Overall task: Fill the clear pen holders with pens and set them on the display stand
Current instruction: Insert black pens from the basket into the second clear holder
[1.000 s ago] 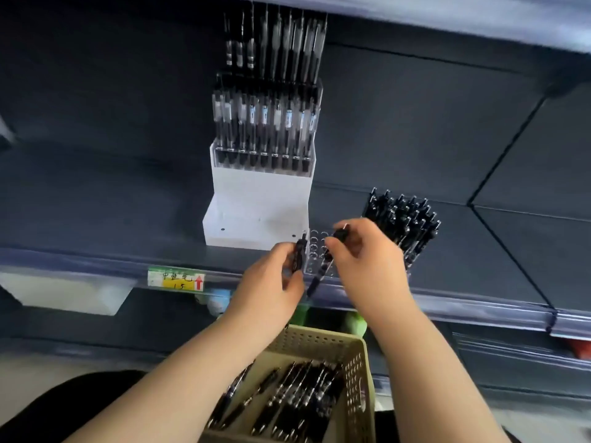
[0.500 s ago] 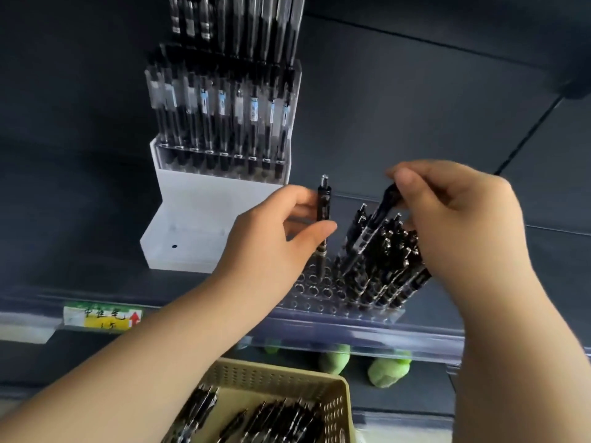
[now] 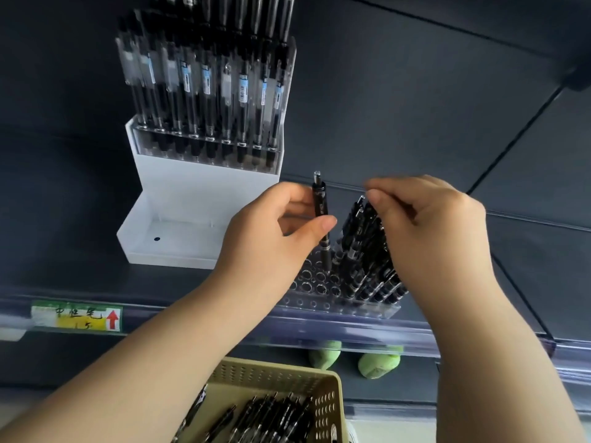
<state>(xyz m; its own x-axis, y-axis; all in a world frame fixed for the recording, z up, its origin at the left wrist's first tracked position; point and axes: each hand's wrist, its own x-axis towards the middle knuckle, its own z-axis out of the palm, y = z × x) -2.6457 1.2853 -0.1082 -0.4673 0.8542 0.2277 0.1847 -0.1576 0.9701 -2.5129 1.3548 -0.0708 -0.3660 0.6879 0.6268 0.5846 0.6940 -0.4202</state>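
Left hand (image 3: pixel 275 231): thumb and fingers closed in a pinch on one black pen (image 3: pixel 320 206), held upright with the clicker end on top. Its tip is down among the open holes of the clear pen holder (image 3: pixel 316 294) — whether it is seated in a hole cannot be told.

The holder sits at the front edge of the dark shelf (image 3: pixel 80 251), just right of the white display stand (image 3: pixel 204 193). Its right part is packed with standing pens (image 3: pixel 364 260); its left part shows bare holes.

Right hand (image 3: pixel 428 231): fingers curled, tips at the tops of the standing pens. The fingertips are blurred — cannot tell whether they grip one.

The stand's upper tiers carry filled holders (image 3: pixel 208 91). A price label (image 3: pixel 76 316) is fixed on the shelf's front rail, towards the left. Below the hands, a beige basket (image 3: pixel 275 375) holds loose pens (image 3: pixel 271 417).
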